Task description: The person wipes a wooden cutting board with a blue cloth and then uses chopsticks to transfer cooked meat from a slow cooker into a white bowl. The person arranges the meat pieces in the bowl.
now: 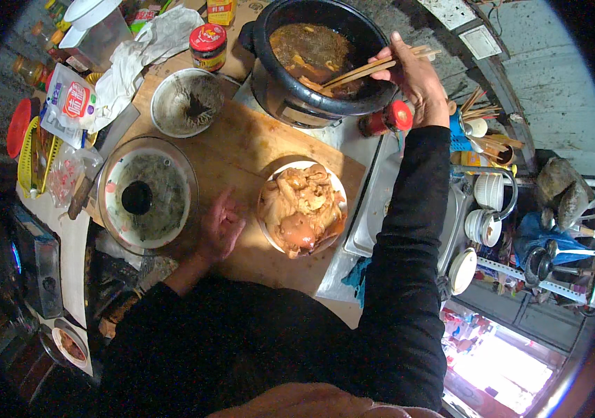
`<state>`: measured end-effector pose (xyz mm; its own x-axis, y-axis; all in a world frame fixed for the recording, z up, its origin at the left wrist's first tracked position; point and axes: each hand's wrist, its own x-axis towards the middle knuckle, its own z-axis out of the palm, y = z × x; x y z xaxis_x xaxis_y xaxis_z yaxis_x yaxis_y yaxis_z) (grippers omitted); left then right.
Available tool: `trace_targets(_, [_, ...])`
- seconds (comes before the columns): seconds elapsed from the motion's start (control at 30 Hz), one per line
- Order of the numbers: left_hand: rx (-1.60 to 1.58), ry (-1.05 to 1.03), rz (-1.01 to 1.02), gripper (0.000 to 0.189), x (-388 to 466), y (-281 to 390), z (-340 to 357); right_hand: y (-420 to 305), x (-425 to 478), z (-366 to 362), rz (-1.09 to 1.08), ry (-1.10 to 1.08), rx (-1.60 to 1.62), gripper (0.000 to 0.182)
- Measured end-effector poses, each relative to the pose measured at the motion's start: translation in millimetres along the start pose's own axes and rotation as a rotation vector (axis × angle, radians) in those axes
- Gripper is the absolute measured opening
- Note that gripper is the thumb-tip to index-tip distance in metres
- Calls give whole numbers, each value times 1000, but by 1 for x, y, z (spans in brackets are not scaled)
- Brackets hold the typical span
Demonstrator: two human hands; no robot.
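Observation:
My right hand (411,76) grips wooden chopsticks (362,69). Their tips reach into the black-rimmed electric cooker (289,107) and touch a brown piece of food (310,83) at the near side of the dark broth (318,49). More pieces float in that liquid. On the wooden board (229,157) stands a white bowl (340,180) heaped with glossy brown cooked meat (300,209). To its left, my left hand (224,223) hovers or rests over the board, holding nothing, fingers loosely apart; contact with the board cannot be told.
A glass lid (159,230) with a black knob lies over a patterned dish at left, beside a cleaver (114,136). Behind it are a stained white bowl (166,109) and a red-lidded jar (208,47). Another red-lidded jar (386,119) stands between the cooker and the steel sink (370,224).

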<state>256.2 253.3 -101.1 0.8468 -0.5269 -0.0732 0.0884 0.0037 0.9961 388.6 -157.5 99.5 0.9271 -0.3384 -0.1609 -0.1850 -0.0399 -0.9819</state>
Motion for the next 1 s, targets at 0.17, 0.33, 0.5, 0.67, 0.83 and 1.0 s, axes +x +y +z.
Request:
trace_targets(0.17, [3, 10, -8, 70, -2, -7, 0, 8, 12, 1, -33, -52, 73, 40])
trace_targets(0.33, [5, 3, 41, 70, -1, -6, 0, 13, 13, 21, -60, -80, -7, 35])
trace_targets(0.5, [-127, 21, 30, 70, -1, -20, 1, 18, 18, 27, -64, -125, 17, 34])
trace_targets(0.67, [-71, 34, -3, 70, -2, -13, 1, 24, 24, 22, -30, -82, 151, 40])
trace_targets(0.83, [-93, 8, -80, 70, -1, -29, -5, 21, 27, 26, -15, -28, 256, 42])
trace_targets(1.0, [-5, 14, -50, 72, -2, -20, -2, 28, 40, 18, 8, -1, 323, 45])
